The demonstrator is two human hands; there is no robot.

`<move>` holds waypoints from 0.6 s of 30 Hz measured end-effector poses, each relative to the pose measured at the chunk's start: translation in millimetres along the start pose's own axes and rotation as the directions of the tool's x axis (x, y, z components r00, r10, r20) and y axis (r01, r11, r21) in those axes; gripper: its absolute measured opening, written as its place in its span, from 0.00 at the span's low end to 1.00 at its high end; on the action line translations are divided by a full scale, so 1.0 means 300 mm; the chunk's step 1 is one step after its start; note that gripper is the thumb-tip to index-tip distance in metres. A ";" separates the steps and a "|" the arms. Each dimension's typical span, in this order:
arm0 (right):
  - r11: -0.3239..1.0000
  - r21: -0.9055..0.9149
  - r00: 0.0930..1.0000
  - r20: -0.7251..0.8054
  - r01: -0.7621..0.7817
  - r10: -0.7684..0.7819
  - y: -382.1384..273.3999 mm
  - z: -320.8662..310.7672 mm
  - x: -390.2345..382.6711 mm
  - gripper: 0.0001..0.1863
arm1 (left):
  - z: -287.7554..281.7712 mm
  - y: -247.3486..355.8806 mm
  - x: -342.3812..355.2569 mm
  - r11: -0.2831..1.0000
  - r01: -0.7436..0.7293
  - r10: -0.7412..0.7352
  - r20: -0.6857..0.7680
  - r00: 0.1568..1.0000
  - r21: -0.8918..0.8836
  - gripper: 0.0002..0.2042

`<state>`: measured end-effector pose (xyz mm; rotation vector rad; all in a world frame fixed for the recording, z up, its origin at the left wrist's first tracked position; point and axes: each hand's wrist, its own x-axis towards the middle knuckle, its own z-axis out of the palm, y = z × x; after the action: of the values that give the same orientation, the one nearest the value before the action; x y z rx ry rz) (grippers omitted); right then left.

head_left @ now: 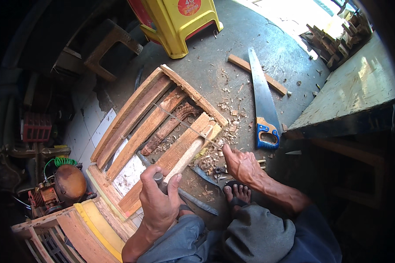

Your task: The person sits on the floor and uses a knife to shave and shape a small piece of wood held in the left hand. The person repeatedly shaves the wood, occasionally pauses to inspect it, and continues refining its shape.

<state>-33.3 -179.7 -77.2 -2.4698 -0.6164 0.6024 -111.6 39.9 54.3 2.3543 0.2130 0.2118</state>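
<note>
My left hand [159,201] grips a dark metal tool [159,179] with a rounded end, against a pale wood strip [185,157] on a slatted wooden frame [131,147]. My right hand [245,170] is closed on the end of a long thin rod or wire [184,122] that lies diagonally across the frame's slats; which of these it is, I cannot tell. A carved wooden piece [162,135] shows beneath, between the slats. Wood shavings [226,109] lie beside the frame, and my sandalled foot [237,195] is just below my right hand.
A handsaw [262,101] and wooden batten [259,74] lie right. A yellow stool [180,28] stands behind; a painted bench [346,92] and offcuts [338,44] are right. A compressor [66,186], red crate [36,125] and second wooden piece [81,228] are left.
</note>
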 end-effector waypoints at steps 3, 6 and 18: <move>1.000 -0.022 1.000 -0.002 -0.001 0.000 0.040 0.062 0.012 0.10 | -0.001 0.003 -0.012 1.000 0.024 -0.025 0.050 0.998 0.016 0.21; 0.999 -0.028 0.999 0.009 -0.034 0.034 0.063 0.018 0.058 0.10 | -0.005 0.007 0.000 0.993 -0.094 0.091 0.042 0.995 0.076 0.21; 0.998 0.027 0.999 0.005 0.054 -0.054 0.060 0.032 0.062 0.10 | -0.007 -0.024 -0.012 0.997 -0.061 0.057 0.075 0.996 0.050 0.20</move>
<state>-18.2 -180.1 -100.4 -2.4192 -0.6712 0.5931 -116.2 45.8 50.4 2.4178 0.1152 0.1498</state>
